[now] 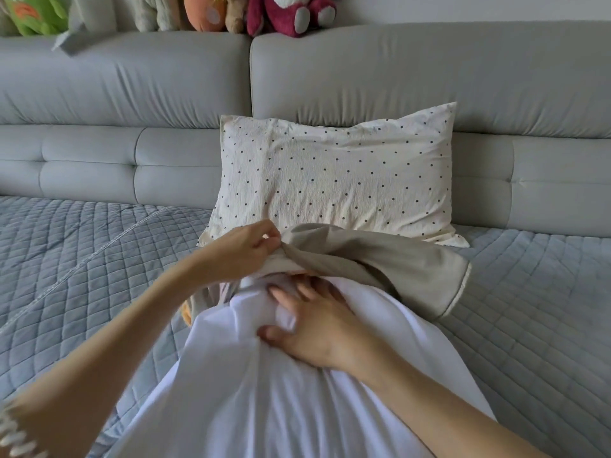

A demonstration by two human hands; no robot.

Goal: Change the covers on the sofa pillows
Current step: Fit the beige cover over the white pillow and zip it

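Note:
A bare white pillow [251,391] lies in front of me on the sofa seat, its far end inside a beige-grey cover [410,262]. My left hand [244,249] pinches the cover's open edge at the pillow's far left. My right hand [314,328] grips a bunch of the white pillow fabric just below the cover's opening, fingers spread and thumb pressed in. Behind them a cream pillow with dark dots [334,180] leans against the sofa back.
A blue-grey quilted throw [66,259] covers the seat on both sides. The grey sofa backrest [429,81] rises behind, with several plush toys [291,11] on top. A bit of orange cloth [187,315] shows under the pillow's left side.

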